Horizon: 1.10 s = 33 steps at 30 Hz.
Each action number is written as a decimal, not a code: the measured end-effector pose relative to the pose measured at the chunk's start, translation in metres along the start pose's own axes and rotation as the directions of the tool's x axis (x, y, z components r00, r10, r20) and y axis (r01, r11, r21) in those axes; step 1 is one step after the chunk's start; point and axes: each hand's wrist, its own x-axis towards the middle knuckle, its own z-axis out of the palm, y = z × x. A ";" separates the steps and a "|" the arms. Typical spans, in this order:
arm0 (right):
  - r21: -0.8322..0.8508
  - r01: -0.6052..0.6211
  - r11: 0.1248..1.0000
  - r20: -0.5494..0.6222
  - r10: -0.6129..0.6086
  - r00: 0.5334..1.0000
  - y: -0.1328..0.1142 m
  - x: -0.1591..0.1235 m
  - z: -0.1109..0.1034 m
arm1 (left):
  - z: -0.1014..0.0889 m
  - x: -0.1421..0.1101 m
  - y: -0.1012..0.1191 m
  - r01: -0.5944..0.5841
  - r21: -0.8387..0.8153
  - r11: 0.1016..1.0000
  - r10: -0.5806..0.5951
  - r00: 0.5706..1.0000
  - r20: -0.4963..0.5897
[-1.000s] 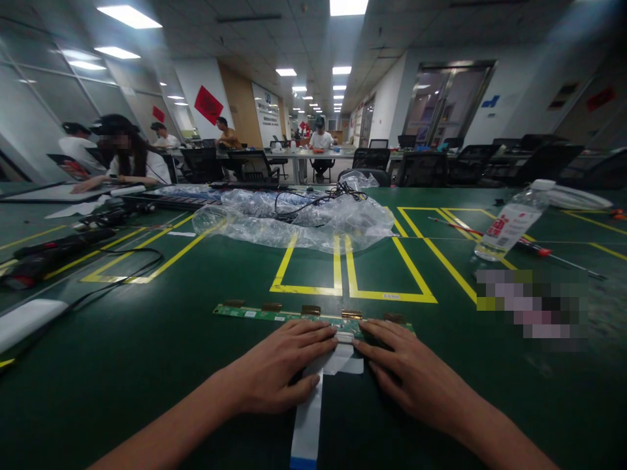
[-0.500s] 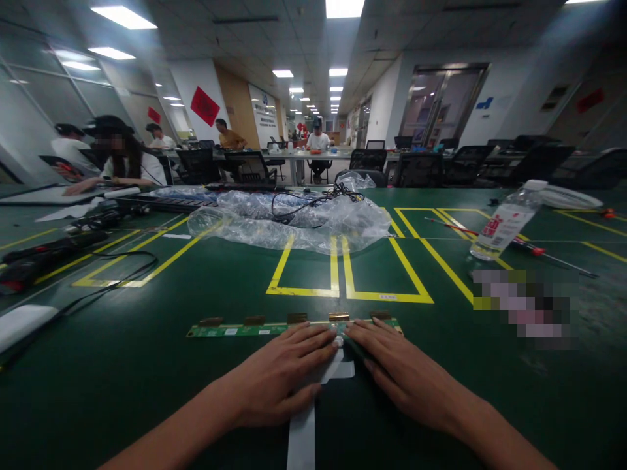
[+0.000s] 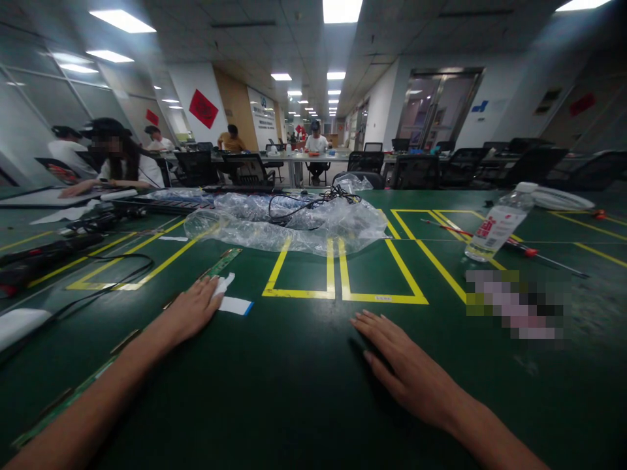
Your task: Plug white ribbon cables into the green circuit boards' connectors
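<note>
My left hand (image 3: 193,310) is over a long, narrow green circuit board (image 3: 225,262) and appears to grip its middle, fingers close together; their undersides are hidden. The board slants from the lower left to the upper right, partly covered by my hand and forearm. A white flat ribbon cable (image 3: 236,305) with a blue end sticks out to the right from beneath the fingers. Well apart from the board, my right hand (image 3: 399,362) lies palm down by the dark green table, fingers stretched out, holding nothing.
Crumpled clear plastic wrap (image 3: 304,225) with black cables lies farther back. A bottle (image 3: 502,225) and a screwdriver (image 3: 533,251) are on the right. Black gear with a cord (image 3: 132,261) occupies the left. A person (image 3: 122,156) sits at the far left.
The circuit board has turned from lying crosswise to a slant and shifted left with my left hand. Its ribbon cable now points right. My right hand has come off the board.
</note>
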 end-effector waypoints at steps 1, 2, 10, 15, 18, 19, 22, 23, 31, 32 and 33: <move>0.006 -0.006 1.000 -0.002 0.006 1.000 0.001 0.000 0.001 | 0.001 0.003 -0.007 0.029 0.007 1.000 -0.030 0.999 0.013; 0.010 -0.012 1.000 0.000 0.012 1.000 0.001 0.000 0.001 | 0.002 0.005 -0.011 0.048 0.014 0.999 -0.049 0.998 0.033; 0.013 -0.051 0.999 0.031 0.050 0.998 0.001 -0.002 0.000 | 0.006 0.009 -0.010 0.133 0.052 0.990 -0.136 0.989 0.061; 0.016 -0.039 0.999 -0.001 0.039 0.999 0.002 -0.002 0.001 | 0.002 0.005 -0.010 0.124 0.059 0.990 -0.127 0.991 0.039; 0.010 -0.038 0.999 -0.009 0.038 0.999 0.004 -0.001 0.001 | -0.002 0.002 0.001 0.045 0.047 0.998 -0.047 0.997 0.055; 0.005 -0.041 0.999 -0.009 0.041 0.999 0.004 -0.001 0.001 | -0.003 -0.001 0.009 -0.009 0.034 0.999 0.007 0.998 0.065; -0.015 -0.055 0.998 -0.009 0.055 0.998 0.004 -0.001 0.002 | -0.007 -0.020 0.050 -0.284 -0.060 0.957 0.289 0.952 0.097; -0.020 -0.057 0.998 -0.007 0.057 0.998 0.003 -0.001 0.002 | -0.008 -0.030 0.068 -0.395 -0.107 0.913 0.405 0.909 0.103; -0.058 0.020 0.998 0.123 -0.012 0.992 -0.015 0.000 0.002 | -0.010 -0.075 0.147 -0.690 -0.179 0.701 0.705 0.708 0.029; -0.059 0.031 0.998 0.142 -0.022 0.990 -0.016 0.000 0.001 | -0.008 -0.068 0.138 -0.640 -0.137 0.756 0.647 0.762 0.010; -0.061 0.034 0.998 0.155 -0.024 0.988 -0.017 0.001 0.000 | -0.006 -0.057 0.124 -0.553 -0.080 0.829 0.554 0.832 -0.011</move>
